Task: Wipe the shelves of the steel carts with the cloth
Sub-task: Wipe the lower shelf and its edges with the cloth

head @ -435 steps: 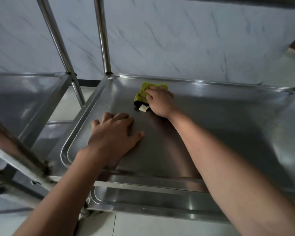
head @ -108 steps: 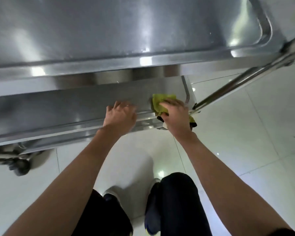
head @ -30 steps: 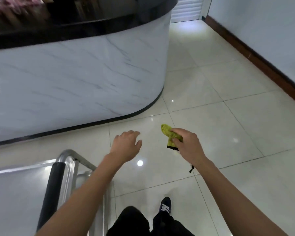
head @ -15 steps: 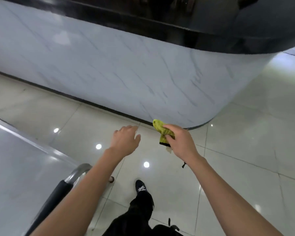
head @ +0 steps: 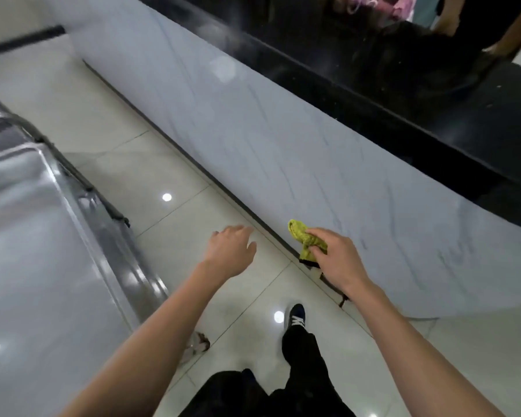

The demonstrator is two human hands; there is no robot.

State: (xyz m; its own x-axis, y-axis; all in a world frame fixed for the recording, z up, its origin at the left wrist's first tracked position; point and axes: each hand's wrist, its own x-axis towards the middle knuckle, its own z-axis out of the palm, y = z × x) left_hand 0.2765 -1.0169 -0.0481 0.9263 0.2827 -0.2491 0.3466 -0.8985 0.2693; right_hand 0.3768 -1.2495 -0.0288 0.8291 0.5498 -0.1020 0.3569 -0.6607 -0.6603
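Running diagonally across the view, a long white marble-veined counter front point(head: 283, 145) under a glossy black top point(head: 403, 85) is seen, with its dark plinth meeting a glossy pale tiled floor point(head: 151, 176) dotted with lamp reflections. At the left edge lies the flat shiny top shelf of a steel cart point(head: 27, 251), its raised rim and rounded corner blurred. A black-trousered leg with a dark shoe point(head: 295, 317) is planted between cart and counter. Compared with half a second earlier, more of the cart is shown. The left hand point(head: 229, 251) is held empty, fingers loosely spread, over the floor. The crumpled yellow-green cloth point(head: 306, 240) is pinched in the curled fingers of the right hand point(head: 337, 260), clear of the cart.
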